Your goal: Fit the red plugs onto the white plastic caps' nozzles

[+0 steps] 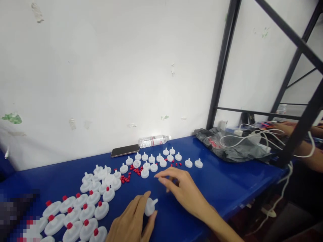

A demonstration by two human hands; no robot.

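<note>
My left hand point(133, 218) grips a white plastic disc with a thin spout point(150, 206) between thumb and fingers. The spout points right and up, with no red cap on it. To its upper right, my right hand point(183, 188) hovers over the blue table, thumb and index fingertips drawn close in a pinch. Whatever lies between those tips is hidden or too small to name. Just beyond them stand several uncapped white discs point(153, 167), spouts up. Small red caps point(137, 170) lie scattered among these. On the left, several discs wear red caps point(87, 211) on their spouts.
Against the white wall lie a phone point(125, 150) and a clear bottle point(154, 140) on its side. A grey plastic bag point(232, 148) with white cables over it covers the right end of the blue table point(214, 188). Beyond a black metal frame point(223, 64), another person's arm shows.
</note>
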